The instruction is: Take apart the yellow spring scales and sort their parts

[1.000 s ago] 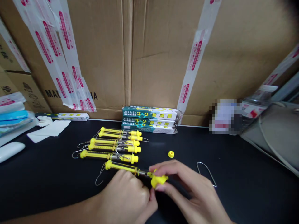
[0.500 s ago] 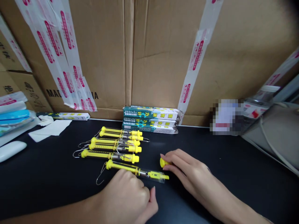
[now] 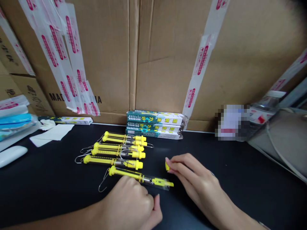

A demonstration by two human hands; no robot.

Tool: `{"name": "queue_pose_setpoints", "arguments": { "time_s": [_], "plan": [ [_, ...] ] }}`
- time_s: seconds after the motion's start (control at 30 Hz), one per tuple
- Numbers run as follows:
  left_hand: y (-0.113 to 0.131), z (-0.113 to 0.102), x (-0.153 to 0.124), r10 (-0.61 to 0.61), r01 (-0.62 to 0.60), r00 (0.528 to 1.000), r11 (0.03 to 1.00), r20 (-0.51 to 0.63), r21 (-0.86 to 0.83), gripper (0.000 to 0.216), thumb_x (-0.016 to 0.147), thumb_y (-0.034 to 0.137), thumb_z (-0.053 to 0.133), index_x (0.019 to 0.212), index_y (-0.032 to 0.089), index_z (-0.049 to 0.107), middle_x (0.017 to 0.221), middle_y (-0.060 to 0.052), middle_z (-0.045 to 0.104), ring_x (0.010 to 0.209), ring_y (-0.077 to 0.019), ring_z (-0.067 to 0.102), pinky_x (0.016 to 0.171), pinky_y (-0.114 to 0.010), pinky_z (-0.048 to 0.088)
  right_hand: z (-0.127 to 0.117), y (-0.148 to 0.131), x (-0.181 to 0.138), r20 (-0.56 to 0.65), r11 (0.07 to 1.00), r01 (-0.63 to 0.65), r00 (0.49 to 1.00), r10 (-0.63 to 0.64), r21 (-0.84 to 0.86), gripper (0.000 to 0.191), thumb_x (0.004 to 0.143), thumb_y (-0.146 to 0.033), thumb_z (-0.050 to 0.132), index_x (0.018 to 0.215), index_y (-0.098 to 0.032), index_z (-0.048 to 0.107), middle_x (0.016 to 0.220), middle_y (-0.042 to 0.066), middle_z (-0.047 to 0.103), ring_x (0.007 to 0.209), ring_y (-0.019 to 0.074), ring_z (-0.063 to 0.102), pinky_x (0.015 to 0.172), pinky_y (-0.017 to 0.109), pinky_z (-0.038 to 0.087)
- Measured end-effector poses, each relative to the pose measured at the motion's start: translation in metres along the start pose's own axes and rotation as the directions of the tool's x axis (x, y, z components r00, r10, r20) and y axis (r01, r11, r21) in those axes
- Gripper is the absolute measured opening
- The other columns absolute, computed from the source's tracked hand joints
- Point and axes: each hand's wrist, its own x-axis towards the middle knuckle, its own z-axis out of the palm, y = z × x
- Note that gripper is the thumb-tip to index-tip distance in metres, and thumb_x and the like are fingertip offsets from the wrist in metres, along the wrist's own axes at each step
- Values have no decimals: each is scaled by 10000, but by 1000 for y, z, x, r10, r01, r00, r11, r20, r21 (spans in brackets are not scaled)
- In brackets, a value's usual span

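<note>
My left hand (image 3: pixel 130 203) is closed around the near part of a yellow spring scale (image 3: pixel 141 177) that lies on the black table (image 3: pixel 240 179). The scale's clear tube and yellow tip stick out to the right, and a wire hook hangs off its left end. My right hand (image 3: pixel 192 175) rests on the table just beyond that tip, its fingertips pinched on a small yellow cap (image 3: pixel 167 166). Behind lie several more yellow spring scales (image 3: pixel 117 148) in a row, each with a wire hook.
Three teal and white boxes (image 3: pixel 154 127) are stacked against the taped cardboard cartons (image 3: pixel 168 54) at the back. White paper sheets (image 3: pixel 51 133), another box and a white object (image 3: pixel 11 155) lie at the left. A grey case with a cable (image 3: pixel 280 140) stands at the right.
My right hand left the scale's end and reached forward onto the table, where its fingers closed on the small yellow cap. The left hand kept its hold on the scale.
</note>
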Motion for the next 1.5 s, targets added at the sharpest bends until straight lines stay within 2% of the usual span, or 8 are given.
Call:
{"name": "queue_pose_setpoints", "arguments": {
  "time_s": [0.33,0.5,0.7,0.83,1.03,1.13,1.37,1.5],
  "plan": [
    [-1,0,2,-11,11,1000,1000,20,2,271,720,156,636,454,204,640,415,29,620,357,-174,578,432,-338,325,-8,3,-1,-46,974,136,988,-146,-182,461,966,38,430,1387,-126,522,1136,147,622,1060,250,598,890,372,558],
    [0,1,2,-13,13,1000,1000,24,6,277,725,156,633,452,202,638,417,24,619,360,-180,584,430,-339,339,-10,1,3,232,904,353,926,-299,-243,424,1009,-27,302,1332,-35,578,1063,194,678,1024,317,650,713,375,629],
    [-1,1,0,-11,12,1000,1000,27,-14,303,756,164,614,456,204,606,420,31,608,359,-172,578,431,-334,334,-7,-7,5,-119,967,-113,983,143,229,384,982,-96,538,1310,-267,639,1054,47,667,858,124,685,771,171,579],
    [-3,-3,1,-29,21,996,996,-89,-90,279,837,161,537,565,212,573,503,53,600,391,-146,574,416,-320,355,-5,-10,10,160,529,-451,848,505,719,248,912,-321,704,1159,-327,733,981,-2,729,803,109,725,749,152,576],
    [-4,-8,5,-225,188,945,968,-238,-166,115,953,212,425,858,228,489,696,50,607,485,-139,622,425,-279,451,0,-13,12,466,39,-573,703,537,819,406,809,-384,823,1190,-282,728,954,13,779,923,130,737,864,174,550],
    [-6,-7,5,-264,223,941,954,-210,-199,108,1018,295,409,1045,233,494,848,17,674,574,-155,672,492,-275,533,2,-15,10,440,107,-565,735,517,818,351,821,-384,809,1157,-302,745,964,8,770,960,146,731,867,186,562],
    [-9,-7,3,-231,185,966,933,-118,-307,413,1027,546,380,1311,260,472,1049,-17,727,673,-141,690,716,-258,607,9,-21,-3,37,737,-236,960,276,634,511,887,-116,699,1281,-435,634,1091,-50,742,920,111,730,862,175,589],
    [-11,-5,0,-324,257,943,853,-75,-455,299,1020,404,515,1294,284,513,987,37,743,725,-121,699,758,-216,586,10,-22,-5,3,820,-188,975,221,541,508,871,-119,734,1290,-381,614,1147,-29,743,904,125,746,858,187,604]
  ]
}}
